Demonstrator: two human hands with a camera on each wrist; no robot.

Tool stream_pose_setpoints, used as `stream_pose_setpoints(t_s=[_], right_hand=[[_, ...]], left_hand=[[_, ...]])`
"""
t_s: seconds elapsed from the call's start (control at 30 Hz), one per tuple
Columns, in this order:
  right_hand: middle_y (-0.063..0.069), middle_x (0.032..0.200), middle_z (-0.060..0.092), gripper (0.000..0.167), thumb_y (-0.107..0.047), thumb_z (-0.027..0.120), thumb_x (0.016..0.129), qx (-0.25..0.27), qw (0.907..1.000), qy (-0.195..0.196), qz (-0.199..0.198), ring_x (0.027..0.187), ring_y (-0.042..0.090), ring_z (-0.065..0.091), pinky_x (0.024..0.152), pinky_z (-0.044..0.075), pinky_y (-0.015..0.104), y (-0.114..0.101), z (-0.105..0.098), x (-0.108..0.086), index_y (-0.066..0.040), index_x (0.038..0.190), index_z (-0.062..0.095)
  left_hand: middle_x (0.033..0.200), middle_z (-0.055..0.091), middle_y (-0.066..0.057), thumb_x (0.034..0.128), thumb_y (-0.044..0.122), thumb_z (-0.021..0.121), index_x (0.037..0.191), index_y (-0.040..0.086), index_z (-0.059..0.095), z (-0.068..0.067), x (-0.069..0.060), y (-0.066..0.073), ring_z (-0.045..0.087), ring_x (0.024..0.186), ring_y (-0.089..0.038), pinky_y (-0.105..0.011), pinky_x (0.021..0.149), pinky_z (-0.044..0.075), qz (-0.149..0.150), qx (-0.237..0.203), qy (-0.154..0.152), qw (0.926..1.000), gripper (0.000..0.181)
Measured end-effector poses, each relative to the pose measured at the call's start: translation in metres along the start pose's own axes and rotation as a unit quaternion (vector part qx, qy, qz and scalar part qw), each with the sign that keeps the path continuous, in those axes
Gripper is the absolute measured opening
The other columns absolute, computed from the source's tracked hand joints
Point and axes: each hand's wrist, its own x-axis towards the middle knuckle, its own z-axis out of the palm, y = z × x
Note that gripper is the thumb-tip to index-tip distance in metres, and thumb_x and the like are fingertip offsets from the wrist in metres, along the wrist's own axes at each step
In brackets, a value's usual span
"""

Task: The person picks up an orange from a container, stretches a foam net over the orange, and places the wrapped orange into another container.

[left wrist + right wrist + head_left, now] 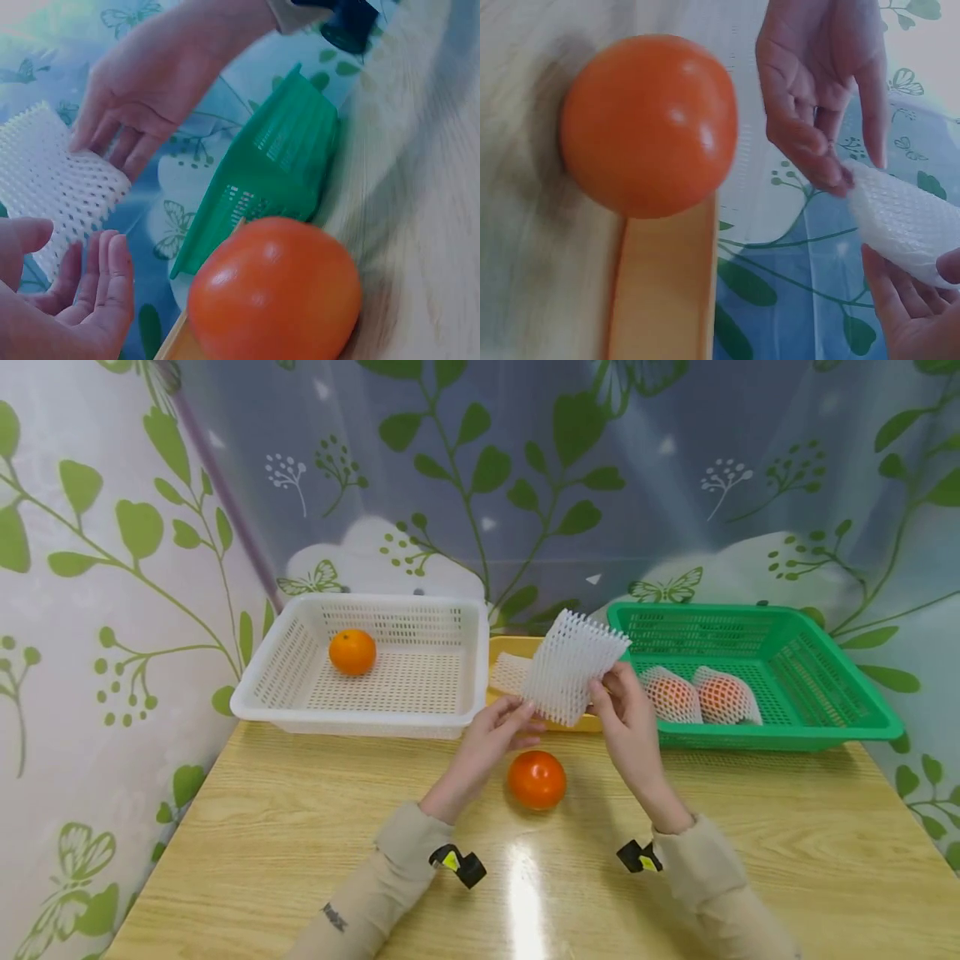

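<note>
A white foam net sleeve point(572, 667) is held up above the table between both hands. My left hand point(489, 737) pinches its lower left corner, the other fingers loosely bent. At its right edge my right hand point(628, 714) grips the net between thumb and fingers. In the left wrist view the net point(56, 176) looks flattish, with a toothed edge. Just below the hands, a smooth, round orange-red fruit point(537, 781) sits bare on the table; it also looms large in the right wrist view as a glossy fruit point(649, 127).
At the left stands a white basket point(360, 722) with one orange fruit point(352, 652) inside. A green basket point(817, 735) at the right holds two net-wrapped fruits point(723, 697). Between them, a yellow tray point(525, 645), partly hidden, contains another foam net point(510, 672). A patterned curtain point(480, 485) hangs behind.
</note>
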Motion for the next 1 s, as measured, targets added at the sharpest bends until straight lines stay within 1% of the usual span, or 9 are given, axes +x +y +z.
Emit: stream_pose_setpoints(t_s=[0.13, 0.3, 0.47, 0.57, 0.63, 0.73, 0.83, 0.9, 1.0], right_hand=[[0.02, 0.124, 0.064, 0.036, -0.007, 0.051, 0.106, 0.002, 1.0, -0.001, 0.005, 0.1, 0.009, 0.067, 0.078, 0.059, 0.023, 0.006, 0.002, -0.006, 0.002, 0.141, 0.05], [0.018, 0.124, 0.064, 0.039, -0.005, 0.053, 0.105, 0.02, 0.9991, -0.037, 0.01, 0.1, 0.012, 0.068, 0.081, 0.061, 0.029, 0.01, 0.005, -0.015, -0.002, 0.144, 0.05], [0.004, 0.126, 0.064, 0.035, -0.003, 0.046, 0.107, 0.071, 0.9942, -0.08, 0.01, 0.106, 0.013, 0.067, 0.087, 0.06, 0.034, 0.009, 0.008, -0.02, 0.005, 0.141, 0.05], [-0.003, 0.124, 0.064, 0.035, -0.008, 0.041, 0.109, 0.106, 0.9889, -0.098, 0.032, 0.107, 0.014, 0.066, 0.091, 0.059, 0.037, 0.006, 0.008, -0.02, 0.011, 0.137, 0.05], [-0.003, 0.122, 0.065, 0.038, -0.013, 0.039, 0.111, 0.114, 0.9876, -0.096, 0.052, 0.105, 0.015, 0.067, 0.091, 0.058, 0.038, 0.005, 0.009, -0.02, 0.013, 0.136, 0.051], [-0.001, 0.121, 0.065, 0.041, -0.019, 0.042, 0.111, 0.097, 0.9882, -0.078, 0.089, 0.102, 0.014, 0.067, 0.089, 0.059, 0.035, 0.005, 0.01, -0.02, 0.009, 0.139, 0.052], [0.007, 0.129, 0.061, 0.043, -0.021, 0.044, 0.11, 0.07, 0.9861, -0.076, 0.13, 0.102, 0.011, 0.067, 0.091, 0.058, 0.04, 0.007, 0.011, -0.02, 0.003, 0.145, 0.048], [0.015, 0.135, 0.058, 0.044, -0.022, 0.043, 0.11, 0.061, 0.9807, -0.086, 0.165, 0.101, 0.009, 0.067, 0.093, 0.057, 0.042, 0.008, 0.012, -0.021, 0.002, 0.146, 0.046], [0.022, 0.14, 0.053, 0.046, -0.025, 0.039, 0.111, 0.061, 0.9682, -0.112, 0.215, 0.102, 0.005, 0.064, 0.095, 0.055, 0.037, 0.009, 0.012, -0.024, 0.002, 0.148, 0.042]], left_hand=[[0.121, 0.068, -0.017, 0.1051, 0.026, 0.058, 0.13, -0.002, 0.06, 0.002, 0.0, -0.001, 0.068, 0.103, -0.022, -0.035, 0.094, 0.057, -0.011, -0.023, 0.014, 0.9996, 0.037], [0.129, 0.065, -0.015, 0.1054, 0.029, 0.057, 0.137, 0.0, 0.058, 0.002, -0.001, -0.003, 0.067, 0.102, -0.016, -0.034, 0.098, 0.054, -0.02, -0.059, 0.036, 0.9974, 0.043], [0.127, 0.063, -0.012, 0.1067, 0.025, 0.054, 0.139, -0.003, 0.055, 0.002, 0.002, -0.003, 0.064, 0.102, -0.012, -0.025, 0.09, 0.055, -0.04, -0.128, 0.058, 0.9892, 0.043], [0.123, 0.064, -0.01, 0.1067, 0.024, 0.054, 0.14, -0.005, 0.053, 0.002, 0.002, -0.002, 0.064, 0.102, -0.012, -0.023, 0.087, 0.055, -0.047, -0.165, 0.06, 0.9834, 0.044], [0.119, 0.064, -0.008, 0.1067, 0.022, 0.054, 0.139, -0.006, 0.051, 0.002, 0.002, -0.001, 0.064, 0.101, -0.011, -0.021, 0.086, 0.055, -0.052, -0.189, 0.051, 0.9793, 0.043], [0.116, 0.063, -0.005, 0.1065, 0.02, 0.052, 0.14, -0.004, 0.049, 0.002, -0.001, 0.0, 0.063, 0.099, -0.01, -0.019, 0.083, 0.055, -0.062, -0.213, 0.025, 0.9747, 0.042], [0.118, 0.06, -0.004, 0.1054, 0.019, 0.05, 0.144, -0.002, 0.044, 0.003, -0.002, -0.001, 0.061, 0.099, -0.011, -0.018, 0.078, 0.053, -0.071, -0.227, -0.011, 0.9711, 0.044], [0.121, 0.058, -0.005, 0.1044, 0.019, 0.048, 0.147, 0.0, 0.042, 0.005, -0.002, -0.001, 0.06, 0.101, -0.012, -0.019, 0.077, 0.053, -0.077, -0.23, -0.035, 0.9696, 0.048], [0.127, 0.055, -0.008, 0.1052, 0.022, 0.045, 0.151, 0.001, 0.038, 0.007, -0.001, -0.002, 0.059, 0.104, -0.014, -0.021, 0.079, 0.052, -0.083, -0.217, -0.07, 0.97, 0.051]])
